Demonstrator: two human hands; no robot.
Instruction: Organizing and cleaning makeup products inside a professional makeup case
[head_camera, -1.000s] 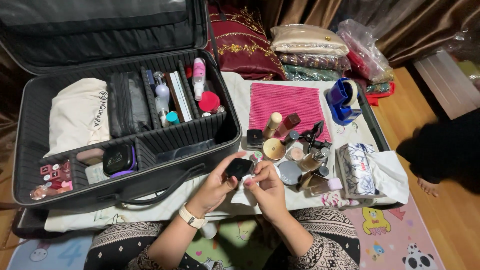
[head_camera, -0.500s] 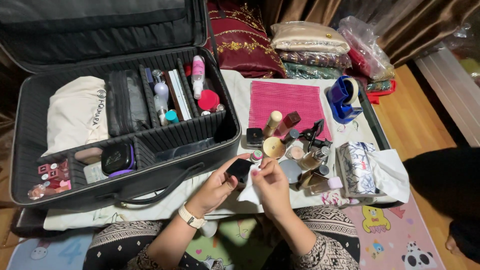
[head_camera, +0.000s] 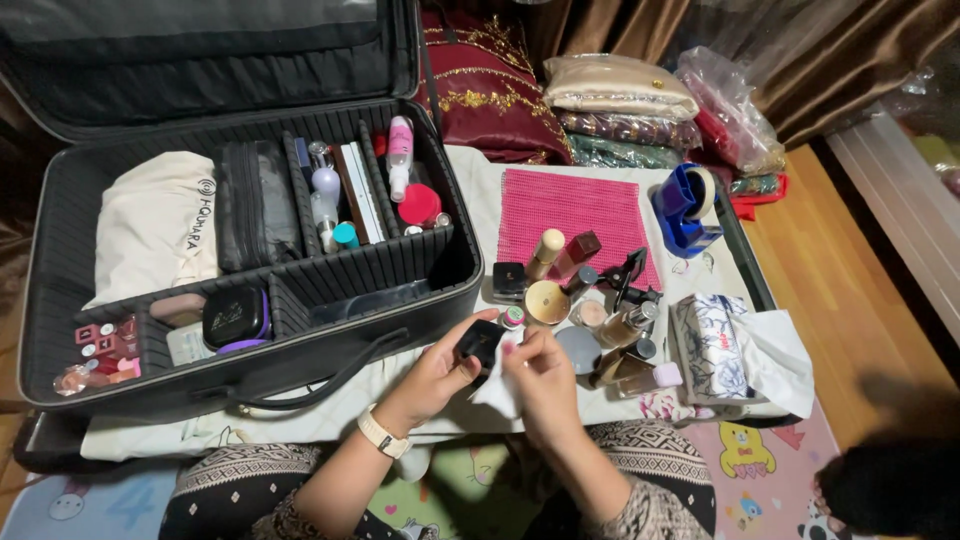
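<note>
So the left hand (head_camera: 440, 372) is wrapped around a small black compact (head_camera: 481, 342) — glossy, squarish with rounded corners — fingers curled under it and thumb on the near edge, holding it just above the pale cloth-covered table (head_camera: 480, 190), right in front of the open makeup case (head_camera: 240, 360). The right hand (head_camera: 540, 375) has its fingertips pinched shut on a crumpled white tissue (head_camera: 497, 392), soft and thin, pressed up against the compact's side. A cream-coloured watch (head_camera: 384, 434) sits on the left wrist.

The case is a hard dark shell with ribbed padded dividers. Inside: a floppy cream fabric pouch (head_camera: 160, 225), a black mesh-looking bag (head_camera: 258, 205), a slim white bottle with a pink label (head_camera: 400, 155), and a round red lid (head_camera: 419, 204). The front compartment holds a dark rounded compact with a purple rim (head_camera: 236, 320).

Just beyond the hands there's a cluster of little jars and tubes — a round tan pot (head_camera: 547, 301), a cylindrical beige stick (head_camera: 545, 252), a dark red lipstick-shaped tube (head_camera: 577, 252) — lying on or near a bumpy pink mat (head_camera: 580, 205). To the right, a soft tissue pack with a blue pattern (head_camera: 708, 345), and further back a shiny blue plastic tape dispenser (head_camera: 685, 205).
</note>
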